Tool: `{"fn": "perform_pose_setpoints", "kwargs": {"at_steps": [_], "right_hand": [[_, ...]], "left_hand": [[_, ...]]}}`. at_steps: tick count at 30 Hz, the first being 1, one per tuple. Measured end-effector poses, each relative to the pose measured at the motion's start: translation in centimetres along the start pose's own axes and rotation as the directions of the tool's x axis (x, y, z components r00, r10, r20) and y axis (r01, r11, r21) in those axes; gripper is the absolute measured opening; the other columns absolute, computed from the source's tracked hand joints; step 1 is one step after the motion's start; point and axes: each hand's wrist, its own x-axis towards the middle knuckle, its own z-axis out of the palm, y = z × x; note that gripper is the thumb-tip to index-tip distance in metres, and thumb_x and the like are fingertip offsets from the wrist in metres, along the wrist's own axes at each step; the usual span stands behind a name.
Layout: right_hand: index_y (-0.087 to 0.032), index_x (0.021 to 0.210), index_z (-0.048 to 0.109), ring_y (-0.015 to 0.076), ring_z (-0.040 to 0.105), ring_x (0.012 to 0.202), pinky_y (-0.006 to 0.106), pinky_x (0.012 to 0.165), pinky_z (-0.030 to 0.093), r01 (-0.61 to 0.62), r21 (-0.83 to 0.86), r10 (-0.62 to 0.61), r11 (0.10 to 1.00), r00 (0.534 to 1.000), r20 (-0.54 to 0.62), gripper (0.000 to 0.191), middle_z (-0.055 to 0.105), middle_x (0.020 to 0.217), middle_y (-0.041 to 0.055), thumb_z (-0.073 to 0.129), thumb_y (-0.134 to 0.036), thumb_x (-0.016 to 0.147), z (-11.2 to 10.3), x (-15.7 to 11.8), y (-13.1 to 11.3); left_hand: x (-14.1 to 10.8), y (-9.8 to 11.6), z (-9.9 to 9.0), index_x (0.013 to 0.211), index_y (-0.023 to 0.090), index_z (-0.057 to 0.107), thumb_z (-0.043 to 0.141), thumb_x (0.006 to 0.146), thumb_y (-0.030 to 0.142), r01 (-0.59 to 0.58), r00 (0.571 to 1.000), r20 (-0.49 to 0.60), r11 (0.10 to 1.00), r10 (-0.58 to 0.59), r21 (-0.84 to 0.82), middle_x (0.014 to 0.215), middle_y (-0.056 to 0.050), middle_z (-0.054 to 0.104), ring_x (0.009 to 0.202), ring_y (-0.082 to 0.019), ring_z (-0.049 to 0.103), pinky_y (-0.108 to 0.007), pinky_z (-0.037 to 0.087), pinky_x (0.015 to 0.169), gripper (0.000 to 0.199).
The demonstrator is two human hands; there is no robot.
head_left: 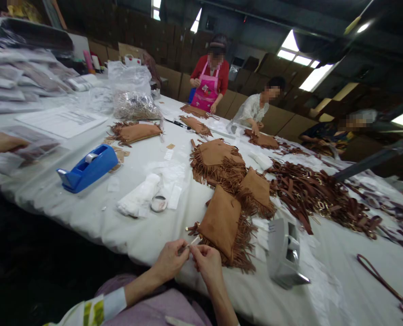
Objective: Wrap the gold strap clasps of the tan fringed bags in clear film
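A brown fringed bag (220, 222) lies on the white-covered table right in front of me, its zip end toward my hands. Beside that end, my left hand (172, 260) and my right hand (206, 262) meet with pinched fingertips. Between them is a small white strip (196, 241), close to the bag's zip pull. The strip runs into the fingertips of both hands. More fringed bags (218, 156) are piled just behind the first one.
A blue tape dispenser (92, 167) stands to the left, a grey one (284, 253) to the right. White tissue (140, 197) and a round tape roll (158, 203) lie mid-table. Brown straps (310, 190) are heaped at right. Several people work around the table; another person's hand (4, 144) reaches in at left.
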Motion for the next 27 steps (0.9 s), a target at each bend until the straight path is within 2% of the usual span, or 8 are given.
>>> {"fn": "perform_pose_setpoints", "kwargs": {"at_steps": [5,8,11,15,18,20,24,27], "right_hand": [[-0.013,0.075,0.059,0.0069,0.036,0.032,0.019,0.033,0.023,-0.117,0.241,0.096,0.963,0.991,0.097,0.054,0.049,0.044,-0.0045,0.073,-0.06,0.053,0.0,0.3,1.0],[-0.015,0.062,0.053,0.0046,0.032,0.032,0.019,0.034,0.021,-0.147,0.326,0.087,0.934,0.978,0.192,0.051,0.047,0.042,-0.0047,0.073,-0.061,0.054,-0.1,0.2,1.5],[-0.016,0.055,0.049,0.0043,0.034,0.033,0.019,0.035,0.023,-0.095,0.329,0.049,0.94,0.988,0.146,0.049,0.047,0.043,-0.0041,0.072,-0.059,0.058,0.0,-0.1,1.6],[-0.016,0.055,0.049,0.0048,0.032,0.034,0.019,0.035,0.023,-0.085,0.315,0.059,0.945,0.994,0.09,0.049,0.044,0.042,-0.005,0.071,-0.059,0.059,0.5,-0.2,1.8],[-0.017,0.054,0.049,0.0057,0.032,0.034,0.02,0.035,0.023,-0.084,0.28,0.071,0.956,0.996,0.057,0.05,0.044,0.041,-0.0048,0.07,-0.062,0.058,0.7,-0.1,1.8],[-0.016,0.056,0.05,0.0063,0.033,0.035,0.02,0.036,0.022,-0.067,0.251,0.056,0.966,0.997,0.048,0.05,0.045,0.042,-0.0044,0.069,-0.062,0.059,0.6,-0.1,1.8],[-0.014,0.061,0.055,0.0073,0.034,0.039,0.021,0.038,0.022,-0.006,0.206,-0.007,0.979,0.998,0.063,0.048,0.047,0.046,-0.0034,0.066,-0.061,0.063,0.1,-0.3,1.7],[-0.013,0.067,0.059,0.0076,0.034,0.041,0.021,0.039,0.022,0.042,0.179,-0.059,0.983,0.994,0.091,0.045,0.046,0.048,-0.004,0.064,-0.057,0.067,-0.4,-0.4,1.8]], "left_hand": [[0.2,0.1,0.3,0.073,0.014,0.059,0.05,0.08,0.042,0.108,0.993,0.076,0.973,-0.095,-0.204,0.064,-0.001,0.062,0.057,-0.012,0.052,-0.022,0.04,0.058,0.031],[0.1,0.1,0.6,0.075,0.014,0.057,0.05,0.079,0.049,0.191,0.978,0.132,0.952,-0.163,-0.239,0.062,0.0,0.06,0.044,-0.009,0.043,-0.021,0.033,0.046,0.036],[-0.2,0.1,0.8,0.086,0.015,0.054,0.048,0.08,0.049,0.223,0.974,0.074,0.96,-0.213,-0.172,0.061,0.001,0.059,0.041,-0.009,0.041,-0.021,0.03,0.043,0.034],[-1.0,0.1,0.6,0.106,0.02,0.048,0.048,0.083,0.035,0.054,0.992,-0.119,0.985,-0.034,0.166,0.058,0.005,0.055,0.05,-0.013,0.05,-0.023,0.034,0.053,0.027],[-1.4,0.2,0.4,0.102,0.023,0.055,0.042,0.086,0.027,-0.128,0.989,-0.035,0.944,0.146,0.305,0.077,-0.001,0.064,0.071,-0.016,0.059,-0.025,0.039,0.065,0.021],[-1.4,0.2,0.3,0.098,0.024,0.058,0.04,0.087,0.026,-0.175,0.984,0.016,0.931,0.18,0.32,0.087,-0.003,0.066,0.08,-0.017,0.06,-0.025,0.04,0.071,0.022],[-0.6,0.2,0.4,0.095,0.022,0.062,0.045,0.084,0.028,-0.058,0.998,0.032,0.977,0.053,0.207,0.077,-0.002,0.067,0.069,-0.016,0.059,-0.025,0.039,0.066,0.021],[0.3,0.2,0.3,0.086,0.016,0.062,0.053,0.077,0.034,0.136,0.987,0.086,0.99,-0.134,-0.024,0.066,-0.001,0.062,0.058,-0.013,0.054,-0.023,0.038,0.057,0.022]]}}
